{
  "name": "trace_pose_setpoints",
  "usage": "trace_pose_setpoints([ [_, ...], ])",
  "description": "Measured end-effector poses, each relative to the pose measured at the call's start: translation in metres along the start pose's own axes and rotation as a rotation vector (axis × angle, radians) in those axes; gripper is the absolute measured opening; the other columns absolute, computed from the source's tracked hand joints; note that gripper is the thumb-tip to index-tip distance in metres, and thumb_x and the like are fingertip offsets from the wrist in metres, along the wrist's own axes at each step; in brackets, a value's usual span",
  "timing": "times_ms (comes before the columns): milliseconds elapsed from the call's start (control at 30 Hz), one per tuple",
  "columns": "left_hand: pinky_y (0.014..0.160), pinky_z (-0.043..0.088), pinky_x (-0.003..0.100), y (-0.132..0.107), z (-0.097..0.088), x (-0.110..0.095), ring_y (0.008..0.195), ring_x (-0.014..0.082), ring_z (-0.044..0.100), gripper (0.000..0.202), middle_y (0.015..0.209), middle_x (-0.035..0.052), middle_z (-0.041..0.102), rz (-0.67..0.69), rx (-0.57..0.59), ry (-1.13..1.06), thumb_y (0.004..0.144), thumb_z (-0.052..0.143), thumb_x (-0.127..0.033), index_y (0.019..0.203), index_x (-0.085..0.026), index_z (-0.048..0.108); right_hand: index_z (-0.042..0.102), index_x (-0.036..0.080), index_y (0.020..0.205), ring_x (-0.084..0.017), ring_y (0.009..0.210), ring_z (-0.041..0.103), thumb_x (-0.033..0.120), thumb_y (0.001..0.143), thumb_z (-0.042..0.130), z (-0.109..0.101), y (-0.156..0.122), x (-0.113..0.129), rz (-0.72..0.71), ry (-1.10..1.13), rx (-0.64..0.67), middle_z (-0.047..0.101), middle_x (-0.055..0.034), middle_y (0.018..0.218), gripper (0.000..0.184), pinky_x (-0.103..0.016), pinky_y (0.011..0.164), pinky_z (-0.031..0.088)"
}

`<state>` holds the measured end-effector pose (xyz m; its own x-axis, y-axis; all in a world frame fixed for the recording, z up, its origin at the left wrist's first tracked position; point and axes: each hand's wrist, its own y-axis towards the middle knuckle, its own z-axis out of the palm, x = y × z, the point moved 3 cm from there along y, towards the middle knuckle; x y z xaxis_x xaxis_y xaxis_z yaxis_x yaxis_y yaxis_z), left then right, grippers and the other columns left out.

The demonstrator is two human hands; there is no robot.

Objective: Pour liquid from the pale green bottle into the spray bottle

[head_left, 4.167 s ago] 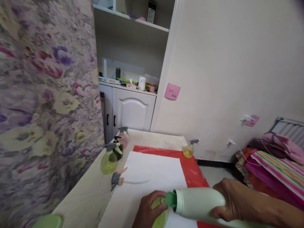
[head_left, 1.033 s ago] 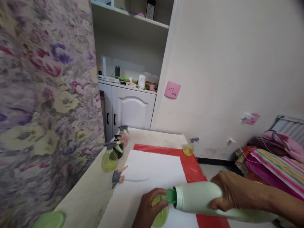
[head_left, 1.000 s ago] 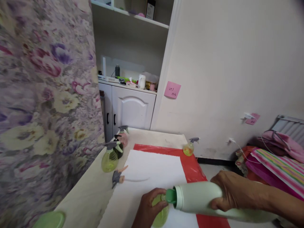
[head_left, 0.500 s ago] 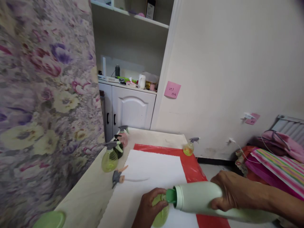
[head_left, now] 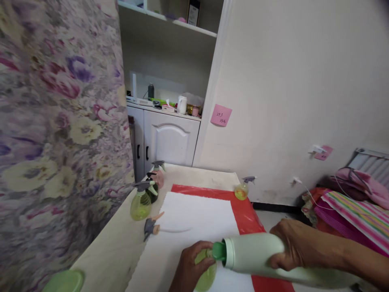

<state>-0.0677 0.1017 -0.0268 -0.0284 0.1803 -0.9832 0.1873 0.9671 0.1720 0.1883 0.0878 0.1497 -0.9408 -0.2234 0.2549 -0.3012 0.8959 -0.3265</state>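
My left hand is closed round the neck of a small yellow-green spray bottle without its spray head, standing on a white sheet. In my right hand a large pale green bottle lies tipped almost level. Its darker green spout is at the small bottle's mouth; whether liquid flows I cannot tell. A loose grey and peach spray head with a thin tube rests at the sheet's left edge.
Yellow-green, dark and pink spray bottles stand at the table's left edge. Another with yellow liquid stands at the far right corner. A red sheet lies under the white one. A green lid sits front left.
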Motion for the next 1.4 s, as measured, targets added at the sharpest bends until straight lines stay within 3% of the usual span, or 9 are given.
trace_pose_setpoints([
  [1000,0.084,0.050,0.029,0.0013,0.0010,0.0073,0.089,0.0240,0.070,0.020,0.089,0.0020,0.080,0.013,-0.011,-0.013,0.068,0.071,-0.020,0.087,-0.022,0.077,0.060,0.018,0.060,-0.007,0.047,0.043,0.042,0.064,0.070,0.0019,0.0007,-0.0035,-0.017,-0.023,-0.002,0.044,0.0067,0.051,0.026,-0.022,0.041,0.025],
  [1400,0.082,0.051,0.028,0.0020,0.0025,0.0018,0.087,0.0238,0.071,0.020,0.088,0.0018,0.081,0.015,-0.005,-0.025,0.067,0.071,-0.019,0.086,-0.022,0.078,0.063,0.018,0.062,-0.008,0.048,0.048,0.045,0.064,0.070,0.0012,0.0021,-0.0051,-0.003,-0.041,-0.009,0.049,0.0061,0.051,0.027,-0.021,0.041,0.026],
])
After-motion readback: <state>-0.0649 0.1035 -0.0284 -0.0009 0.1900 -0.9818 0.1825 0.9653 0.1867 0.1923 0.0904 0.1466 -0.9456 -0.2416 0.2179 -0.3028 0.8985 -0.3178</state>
